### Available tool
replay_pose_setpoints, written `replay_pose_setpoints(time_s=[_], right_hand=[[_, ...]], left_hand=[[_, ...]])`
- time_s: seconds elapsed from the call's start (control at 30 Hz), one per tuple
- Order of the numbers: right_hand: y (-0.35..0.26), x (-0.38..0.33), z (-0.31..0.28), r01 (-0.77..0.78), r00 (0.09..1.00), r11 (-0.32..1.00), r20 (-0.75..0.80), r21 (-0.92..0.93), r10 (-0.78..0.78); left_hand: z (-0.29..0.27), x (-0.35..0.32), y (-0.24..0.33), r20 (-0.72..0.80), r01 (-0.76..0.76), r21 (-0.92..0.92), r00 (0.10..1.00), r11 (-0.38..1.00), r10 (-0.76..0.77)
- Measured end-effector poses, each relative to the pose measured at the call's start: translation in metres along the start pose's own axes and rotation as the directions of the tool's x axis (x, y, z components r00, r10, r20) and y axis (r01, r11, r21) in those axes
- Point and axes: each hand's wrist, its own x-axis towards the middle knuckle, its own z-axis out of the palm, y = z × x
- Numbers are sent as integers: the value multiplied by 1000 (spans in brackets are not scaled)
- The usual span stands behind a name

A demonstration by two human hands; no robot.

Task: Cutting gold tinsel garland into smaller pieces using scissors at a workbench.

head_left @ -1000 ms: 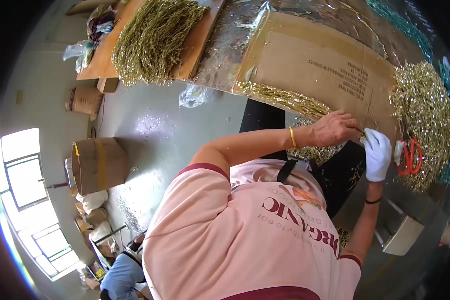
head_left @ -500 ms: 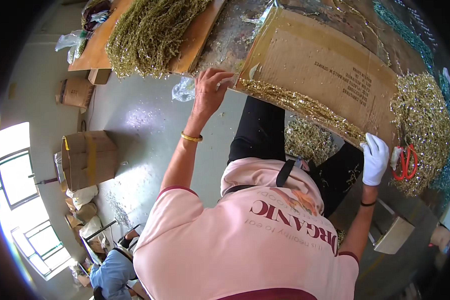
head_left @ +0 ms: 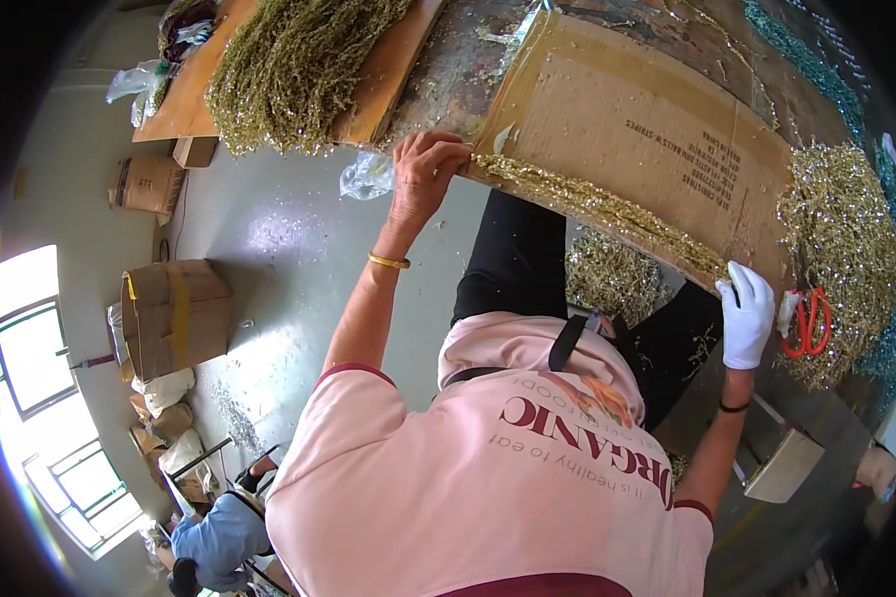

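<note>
Over on the left, a brown carton [head_left: 174, 316] with yellow tape sits on the floor, a smaller box [head_left: 146, 184] beyond it. We've got our bare left hand [head_left: 423, 174] pinched shut on one end of the gold tinsel strand [head_left: 607, 214] and our gloved right hand [head_left: 745, 313] clamped on the other, along the edge of the flat cardboard sheet [head_left: 647, 139] with dark print. We'd keep it taut and straight; red scissors [head_left: 806, 320] lie just right.

Left hand [head_left: 423, 169], bare, gold bangle at wrist, grips one end of gold tinsel strand [head_left: 607, 211] laid along edge of cardboard sheet [head_left: 657, 129]; right hand [head_left: 745, 313], white glove, pinches other end; red-handled scissors [head_left: 804, 320] just beside it on tinsel pile [head_left: 846, 259]; desk [head_left: 448, 80] beneath.
</note>
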Motion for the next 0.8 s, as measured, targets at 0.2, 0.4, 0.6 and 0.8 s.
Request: replay_pose_setpoints(time_s=[0.2, 0.4, 0.6, 0.8], right_hand=[[9, -2, -10, 4, 999, 1000, 47, 11, -5], [4, 3, 2, 89, 995, 995, -35, -49, -90], [15, -13, 3, 41, 992, 999, -115, 0, -41], [8, -9, 11, 33, 985, 997, -172, 76, -20]], left_hand=[[8, 13, -5, 90, -20, -132, 995, 991, 32], [-26, 15, -2, 276, 33, -21, 961, 999, -26], [35, 71, 165, 197, 53, -618, 976, 784, 89], [135, 48, 238, 177, -454, -488, 785, 745, 594]])
